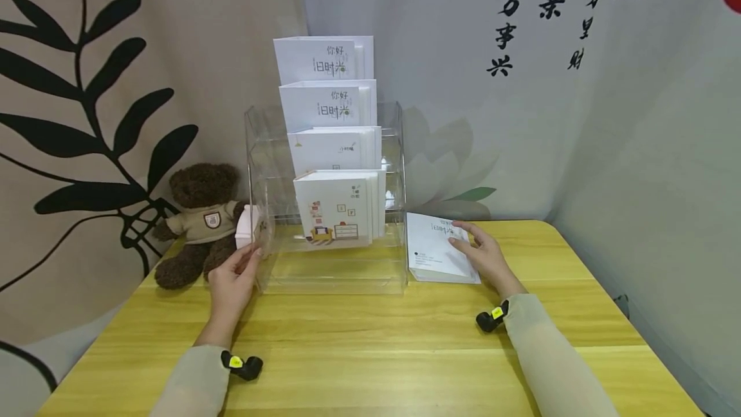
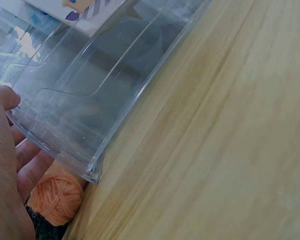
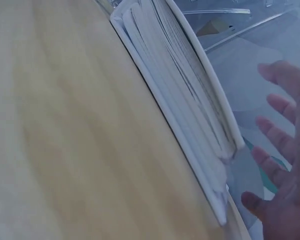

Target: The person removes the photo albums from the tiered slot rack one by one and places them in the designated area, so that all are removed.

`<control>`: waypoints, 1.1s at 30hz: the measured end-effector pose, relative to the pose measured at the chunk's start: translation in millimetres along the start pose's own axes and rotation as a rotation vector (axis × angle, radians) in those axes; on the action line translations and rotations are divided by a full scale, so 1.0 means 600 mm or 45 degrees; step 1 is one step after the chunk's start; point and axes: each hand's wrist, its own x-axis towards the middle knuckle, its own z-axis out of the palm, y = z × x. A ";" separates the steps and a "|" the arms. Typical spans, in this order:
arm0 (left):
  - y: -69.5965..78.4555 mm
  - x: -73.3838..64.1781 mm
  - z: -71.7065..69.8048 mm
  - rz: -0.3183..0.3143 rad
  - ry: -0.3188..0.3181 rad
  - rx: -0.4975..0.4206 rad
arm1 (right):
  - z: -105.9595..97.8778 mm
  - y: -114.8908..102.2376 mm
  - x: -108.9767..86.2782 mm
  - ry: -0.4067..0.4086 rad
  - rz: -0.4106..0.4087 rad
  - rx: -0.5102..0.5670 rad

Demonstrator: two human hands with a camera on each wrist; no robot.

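Note:
A clear plastic tiered rack stands on the table, holding several white albums in a rising column; the front album bears a small room drawing. My left hand grips the rack's left side edge; the left wrist view shows the thumb inside the wall and the fingers outside. To the rack's right lies a thick white album with dark lettering. Over its right part is my right hand, fingers spread. In the right wrist view, the fingers appear apart from the album's cover.
A brown teddy bear in a beige shirt sits left of the rack, with a pale pink object between them. An orange ball of yarn shows below the left hand. Behind the table hangs a printed cloth.

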 end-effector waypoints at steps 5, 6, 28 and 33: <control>0.000 -0.001 0.000 0.000 0.003 0.016 | 0.004 -0.008 -0.001 0.041 -0.037 0.036; 0.000 -0.001 -0.001 -0.002 0.002 0.016 | 0.005 -0.012 0.000 0.047 -0.046 0.057; -0.007 -0.003 -0.001 -0.012 -0.020 0.006 | 0.110 -0.253 0.015 -0.037 -0.633 0.568; -0.004 -0.003 -0.002 -0.014 -0.021 -0.018 | 0.138 -0.282 0.029 -0.006 -0.713 0.667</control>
